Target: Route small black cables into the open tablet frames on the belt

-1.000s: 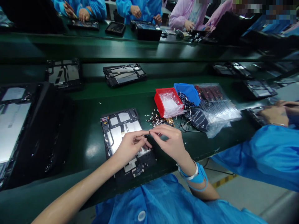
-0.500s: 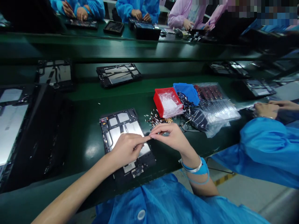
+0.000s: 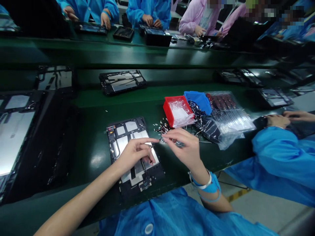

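An opened tablet back [image 3: 128,137] with silver shields lies on the green bench in front of me. My left hand [image 3: 134,154] hovers over its right half, thumb and forefinger pinched on a small dark part I cannot name. My right hand [image 3: 184,147] is just to the right, fingers curled in a pinch that meets the left fingertips. A pile of small loose parts [image 3: 162,127] lies just beyond my right hand.
A red bin [image 3: 177,111] and a blue bin [image 3: 199,100] stand behind the pile, beside clear bags of parts [image 3: 226,113]. More opened tablets [image 3: 121,81] lie on the belt. A co-worker's blue sleeve [image 3: 283,154] is at the right. Several people work across the bench.
My hands stayed pinched together over the tablet; the right hand shifted slightly right and its fingers spread a little. The tablets on the belt have drifted left.
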